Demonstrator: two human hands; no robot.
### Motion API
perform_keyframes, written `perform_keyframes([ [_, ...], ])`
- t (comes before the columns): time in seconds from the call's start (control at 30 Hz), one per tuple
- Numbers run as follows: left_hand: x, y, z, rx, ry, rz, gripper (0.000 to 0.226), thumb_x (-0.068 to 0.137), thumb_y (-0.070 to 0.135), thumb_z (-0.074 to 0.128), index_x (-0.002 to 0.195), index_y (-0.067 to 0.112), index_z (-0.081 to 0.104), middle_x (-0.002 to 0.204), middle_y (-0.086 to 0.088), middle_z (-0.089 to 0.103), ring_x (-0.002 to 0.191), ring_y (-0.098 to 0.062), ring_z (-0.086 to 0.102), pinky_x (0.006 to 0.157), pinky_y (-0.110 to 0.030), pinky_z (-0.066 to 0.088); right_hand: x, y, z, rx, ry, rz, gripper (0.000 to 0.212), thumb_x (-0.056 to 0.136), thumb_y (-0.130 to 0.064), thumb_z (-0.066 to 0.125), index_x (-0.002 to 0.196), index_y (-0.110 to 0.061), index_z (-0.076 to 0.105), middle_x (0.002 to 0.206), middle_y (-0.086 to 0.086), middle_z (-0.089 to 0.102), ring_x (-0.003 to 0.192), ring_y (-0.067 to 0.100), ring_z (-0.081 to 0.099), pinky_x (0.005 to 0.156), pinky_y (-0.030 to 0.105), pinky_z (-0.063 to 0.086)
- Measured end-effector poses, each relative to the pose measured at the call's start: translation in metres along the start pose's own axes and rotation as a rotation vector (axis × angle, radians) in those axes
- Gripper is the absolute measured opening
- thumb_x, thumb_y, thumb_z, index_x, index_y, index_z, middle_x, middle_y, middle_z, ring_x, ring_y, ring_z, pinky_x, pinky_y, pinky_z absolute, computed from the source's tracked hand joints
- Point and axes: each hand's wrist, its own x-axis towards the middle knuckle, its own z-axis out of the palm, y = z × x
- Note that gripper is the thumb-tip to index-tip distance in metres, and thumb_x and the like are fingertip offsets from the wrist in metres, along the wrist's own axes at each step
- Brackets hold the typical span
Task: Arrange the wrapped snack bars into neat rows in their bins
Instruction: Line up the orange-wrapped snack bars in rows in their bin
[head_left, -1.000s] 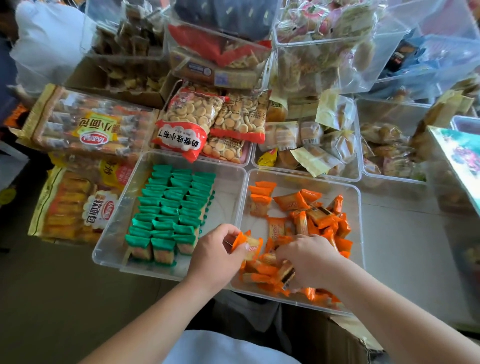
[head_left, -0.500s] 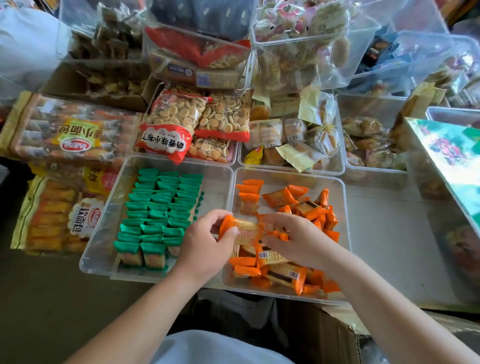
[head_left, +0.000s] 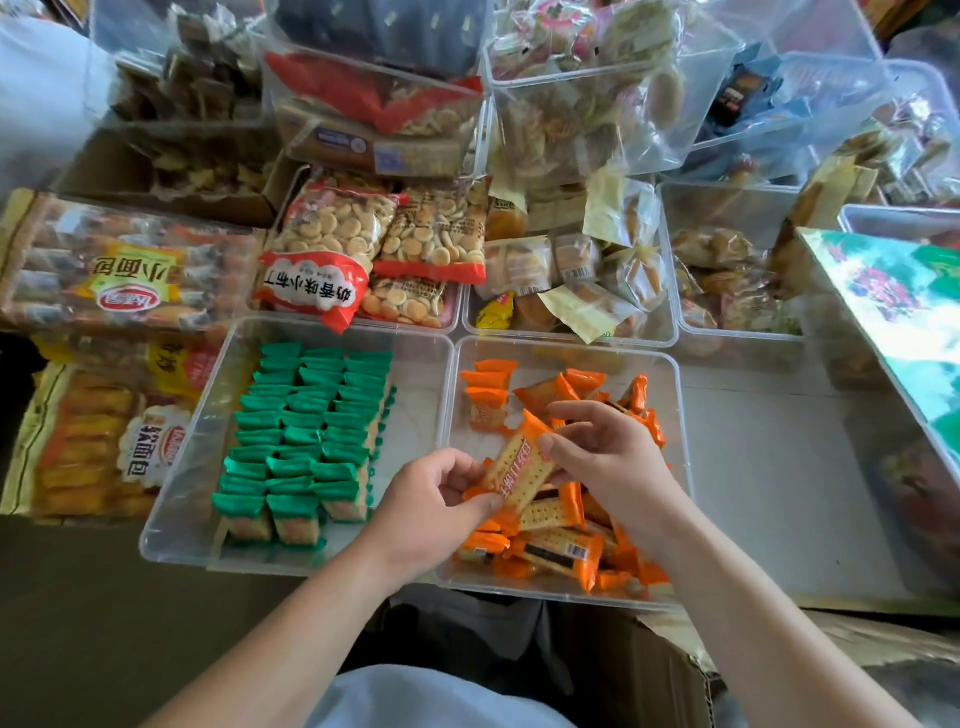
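held bar: I'm holding one orange-wrapped snack bar (head_left: 519, 467) flat, printed face up, over the middle of the orange bin (head_left: 680, 415).
left hand (head_left: 431, 499): thumb and curled fingers are pinching the bar's near end.
right hand (head_left: 608, 457): thumb and forefinger are pinching the far end, and the other fingers are hanging spread above it.
doing it well: I'm squaring the bar between both hands. My read is it should go on edge, butted against the starter row (head_left: 488, 395) in the bin's far-left corner. Crimped ends should line up, with light pressure only, since the cracker probably snaps easily.
orange bin contents: a few bars are standing in that corner. The rest are lying in a loose heap (head_left: 561, 545) along the near and right sides, so most of the job is pending.
left of orange bin: the green bin (head_left: 415, 395) is touching it. The green bars (head_left: 311, 431) are already in tidy rows, with the side nearest the orange bin bare.
beyond orange bin: clear bins of yellow-wrapped pastries (head_left: 571, 291) and biscuit bags (head_left: 363, 249).
far left of orange bin: bread multipacks (head_left: 119, 275).
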Motion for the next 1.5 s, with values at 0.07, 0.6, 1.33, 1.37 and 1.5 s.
perform_keyframes([
  [0.07, 0.004, -0.001, 0.003, 0.003, 0.034, -0.002, 0.022, 0.083, 0.018, 0.087, 0.099, 0.026, 0.074, 0.090, 0.008, 0.079, 0.084, -0.014, 0.075, 0.081, -0.035, 0.062, 0.001, -0.001, -0.003, -0.113, -0.032, -0.007, 0.023, 0.091, -0.019, 0.079, 0.112, -0.026, 0.074, 0.097, -0.006, 0.079, 0.091, 0.011, 0.076, 0.079, 0.031, 0.064],
  [0.6, 0.008, -0.023, -0.025, 0.234, 0.243, 0.011, 0.024, 0.092, 0.020, 0.074, 0.112, 0.031, 0.068, 0.100, 0.013, 0.069, 0.087, 0.010, 0.061, 0.069, -0.002, 0.044, 0.111, 0.043, 0.068, -0.550, 0.179, -0.021, 0.031, 0.090, -0.008, 0.070, 0.113, -0.027, 0.062, 0.108, -0.003, 0.066, 0.089, 0.017, 0.065, 0.068, 0.029, 0.053],
  [1.33, -0.001, -0.039, -0.021, 0.273, 0.254, 0.036, 0.020, 0.092, 0.021, 0.073, 0.109, 0.031, 0.071, 0.091, 0.017, 0.067, 0.078, 0.001, 0.062, 0.067, -0.006, 0.044, 0.107, 0.067, 0.089, -0.963, -0.272, 0.053, 0.031, 0.092, -0.041, 0.073, 0.120, -0.028, 0.073, 0.112, -0.002, 0.074, 0.094, 0.016, 0.069, 0.083, 0.032, 0.061],
  [1.37, -0.003, -0.040, -0.021, 0.274, 0.255, 0.040, 0.020, 0.092, 0.021, 0.073, 0.109, 0.031, 0.070, 0.091, 0.017, 0.067, 0.078, 0.002, 0.061, 0.067, -0.006, 0.043, 0.106, 0.068, 0.089, -0.960, -0.265, 0.044, 0.021, 0.091, -0.039, 0.074, 0.110, -0.029, 0.076, 0.105, -0.004, 0.074, 0.088, 0.013, 0.069, 0.080, 0.032, 0.062],
  [1.5, -0.009, -0.043, -0.022, 0.256, 0.256, 0.044, 0.020, 0.093, 0.022, 0.072, 0.110, 0.032, 0.070, 0.094, 0.017, 0.066, 0.082, 0.001, 0.061, 0.068, -0.007, 0.045, 0.096, 0.061, 0.088, -0.883, -0.256, 0.032, 0.005, 0.089, -0.027, 0.077, 0.085, -0.028, 0.074, 0.089, -0.009, 0.070, 0.080, 0.008, 0.065, 0.072, 0.027, 0.059],
])
